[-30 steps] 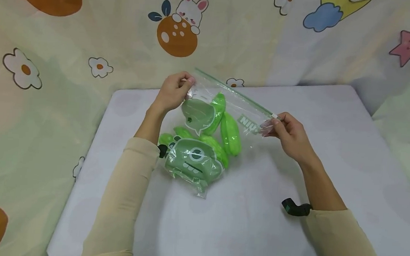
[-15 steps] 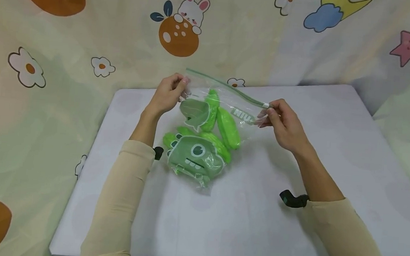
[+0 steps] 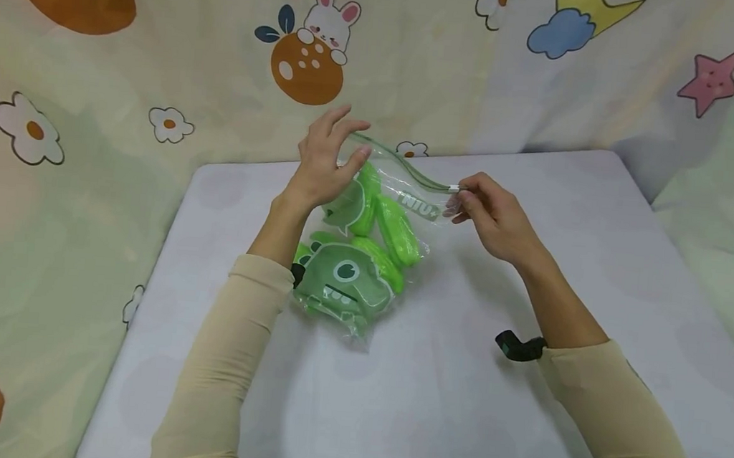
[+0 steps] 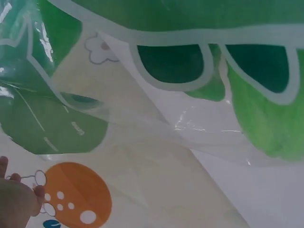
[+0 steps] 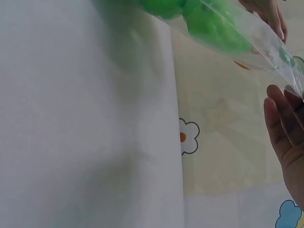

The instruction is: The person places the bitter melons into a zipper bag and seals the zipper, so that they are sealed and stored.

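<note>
Right hand [image 3: 494, 214] pinches zip bag [image 3: 365, 250] slider; left hand [image 3: 327, 157] open at rim. Hold rim taut while sliding.

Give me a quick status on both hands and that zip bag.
Right hand pinches the zip bag at the slider end. Left hand fingers spread, against the other top corner. Bag of green pieces part lifted off the table. Nothing in the way.
</note>
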`<move>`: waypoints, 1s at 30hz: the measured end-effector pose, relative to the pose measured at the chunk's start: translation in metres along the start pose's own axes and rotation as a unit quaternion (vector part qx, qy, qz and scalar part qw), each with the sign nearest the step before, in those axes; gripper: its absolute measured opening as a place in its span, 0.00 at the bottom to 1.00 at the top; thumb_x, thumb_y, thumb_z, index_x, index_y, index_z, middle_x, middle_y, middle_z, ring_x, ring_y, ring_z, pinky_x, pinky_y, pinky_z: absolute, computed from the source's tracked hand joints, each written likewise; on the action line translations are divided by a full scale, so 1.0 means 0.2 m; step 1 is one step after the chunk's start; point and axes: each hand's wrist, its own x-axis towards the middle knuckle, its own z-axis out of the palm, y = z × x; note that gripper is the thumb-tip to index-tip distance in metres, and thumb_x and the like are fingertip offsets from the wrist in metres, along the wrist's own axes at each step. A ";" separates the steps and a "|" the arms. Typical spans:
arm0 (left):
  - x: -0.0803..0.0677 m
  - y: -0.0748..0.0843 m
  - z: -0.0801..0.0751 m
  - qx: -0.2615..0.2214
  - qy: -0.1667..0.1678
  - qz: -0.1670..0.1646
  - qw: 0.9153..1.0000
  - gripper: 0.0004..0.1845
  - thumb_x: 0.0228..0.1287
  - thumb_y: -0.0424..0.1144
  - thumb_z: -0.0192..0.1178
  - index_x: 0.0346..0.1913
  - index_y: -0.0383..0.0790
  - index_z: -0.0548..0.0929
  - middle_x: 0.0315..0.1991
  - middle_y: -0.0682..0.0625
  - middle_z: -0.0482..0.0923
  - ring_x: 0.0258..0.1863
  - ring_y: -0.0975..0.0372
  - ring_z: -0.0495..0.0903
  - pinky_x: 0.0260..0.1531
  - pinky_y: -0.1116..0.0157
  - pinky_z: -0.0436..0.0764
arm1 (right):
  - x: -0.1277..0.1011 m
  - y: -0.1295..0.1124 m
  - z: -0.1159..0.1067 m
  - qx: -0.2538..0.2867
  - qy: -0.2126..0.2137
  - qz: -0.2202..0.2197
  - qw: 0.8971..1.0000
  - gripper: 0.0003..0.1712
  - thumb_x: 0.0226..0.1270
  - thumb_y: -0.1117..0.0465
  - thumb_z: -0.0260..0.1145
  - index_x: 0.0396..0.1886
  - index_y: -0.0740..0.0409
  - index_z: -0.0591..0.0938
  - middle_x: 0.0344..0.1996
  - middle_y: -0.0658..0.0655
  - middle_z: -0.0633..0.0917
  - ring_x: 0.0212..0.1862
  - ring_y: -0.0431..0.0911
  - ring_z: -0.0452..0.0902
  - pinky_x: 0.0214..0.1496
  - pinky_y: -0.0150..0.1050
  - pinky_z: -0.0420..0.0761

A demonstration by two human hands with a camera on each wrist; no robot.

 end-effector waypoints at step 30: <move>0.02 0.30 0.12 0.032 -0.180 0.146 0.972 0.15 0.62 0.58 0.57 0.50 0.62 0.81 0.46 0.72 0.77 0.49 0.76 0.72 0.60 0.52 0.49 | 0.07 -0.08 -0.01 -0.135 -0.038 -0.087 0.986 0.06 0.61 0.73 0.64 0.35 0.60 0.83 0.31 0.58 0.83 0.33 0.48 0.77 0.37 0.31 0.75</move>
